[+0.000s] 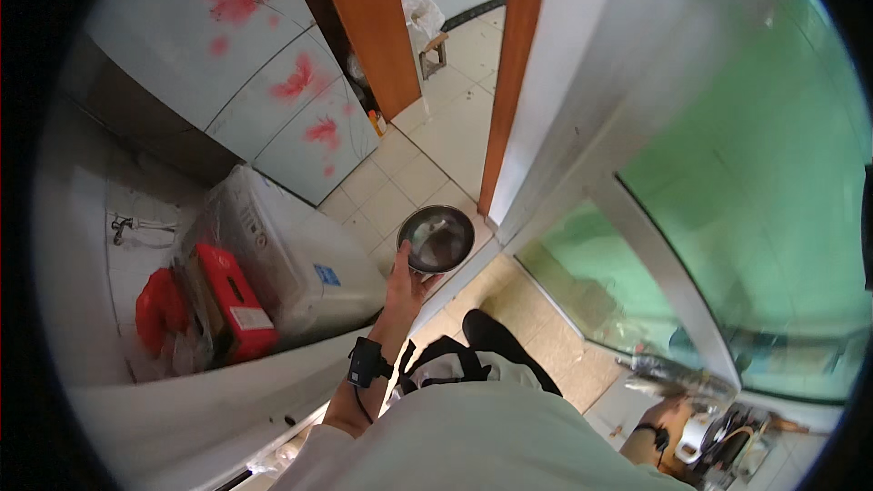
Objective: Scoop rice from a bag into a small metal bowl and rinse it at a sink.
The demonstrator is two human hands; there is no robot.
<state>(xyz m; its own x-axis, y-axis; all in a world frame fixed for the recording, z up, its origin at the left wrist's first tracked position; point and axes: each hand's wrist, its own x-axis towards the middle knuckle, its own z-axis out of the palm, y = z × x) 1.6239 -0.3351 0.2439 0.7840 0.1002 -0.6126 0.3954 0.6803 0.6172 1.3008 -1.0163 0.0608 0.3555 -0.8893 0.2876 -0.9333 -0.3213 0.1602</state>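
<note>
A round metal bowl [442, 237] is held out before me over the tiled floor by my left hand [409, 281]. The thumb lies on its rim and the other fingers go under its side. Its inside looks dark and shiny; whether it holds any liquid I cannot tell. At the lower right, my right hand [663, 416] reaches in by the metal frame of a green glass door [682, 300]. Clutter lies around that hand, with a white handled container [694, 438] just beside it. Its fingers are partly hidden, so a grip cannot be made out.
A plastic-covered appliance [300, 259] stands at left, with a red box [235, 300] and a red bag [161, 310] beside it. Beyond is a flower-printed refrigerator [273, 82]. An orange-brown door frame [515, 82] borders the doorway; a small stool [434, 58] stands past it.
</note>
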